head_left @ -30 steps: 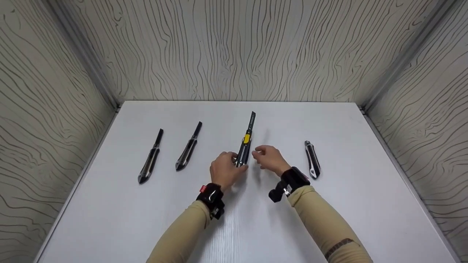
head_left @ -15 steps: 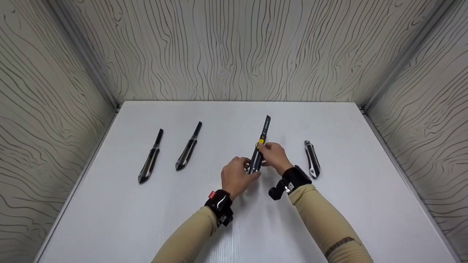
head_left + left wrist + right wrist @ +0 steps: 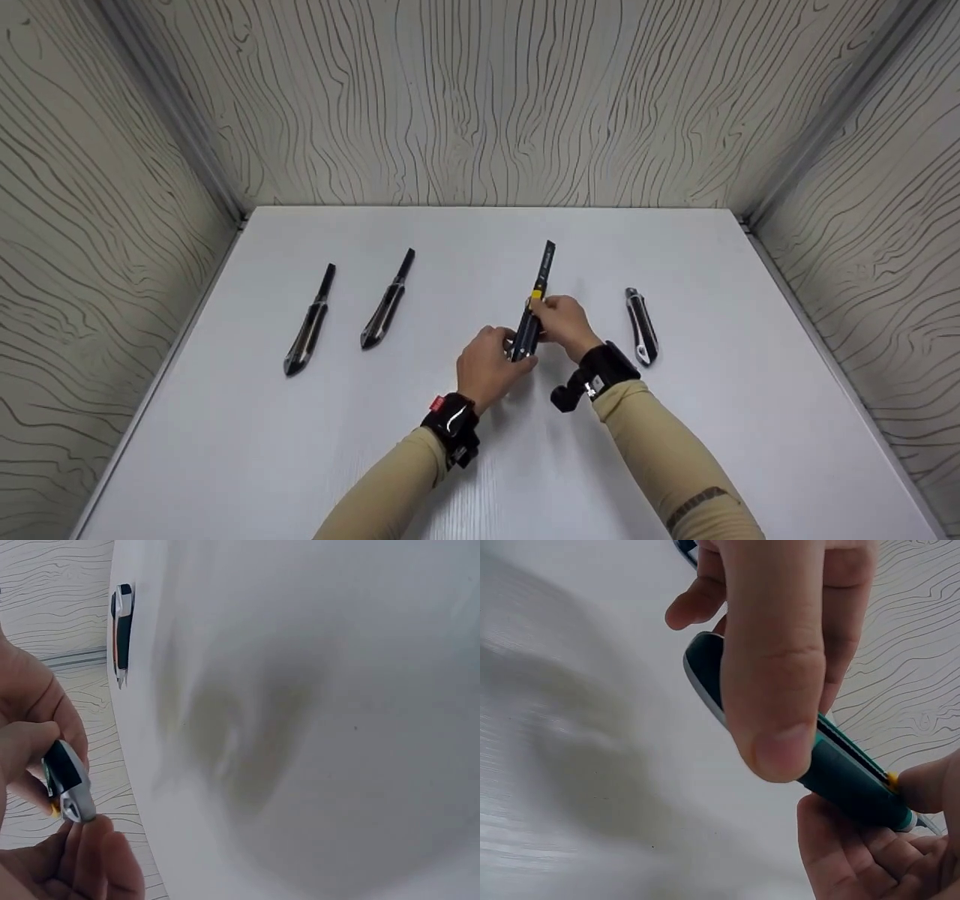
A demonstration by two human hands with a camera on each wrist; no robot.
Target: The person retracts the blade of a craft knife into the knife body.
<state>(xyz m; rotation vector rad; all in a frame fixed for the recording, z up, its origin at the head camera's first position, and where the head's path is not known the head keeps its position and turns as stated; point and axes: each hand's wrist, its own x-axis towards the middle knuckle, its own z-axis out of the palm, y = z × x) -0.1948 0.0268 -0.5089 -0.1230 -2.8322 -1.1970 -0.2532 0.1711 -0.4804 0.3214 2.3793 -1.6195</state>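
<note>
1. Both hands are on the utility knife (image 3: 535,315), lifted just above the middle of the white surface (image 3: 225,450), its blade end pointing to about 12 o'clock
2. The left hand (image 3: 489,366) grips the knife's rear end, fingers curled round it
3. The right hand (image 3: 564,322) pinches the body beside the yellow slider (image 3: 536,295)
4. At 3 o'clock of the hands lies a closed knife (image 3: 641,327)
5. Out at 9 o'clock lie two black knives (image 3: 386,309), side by side, well apart from the hands
</note>
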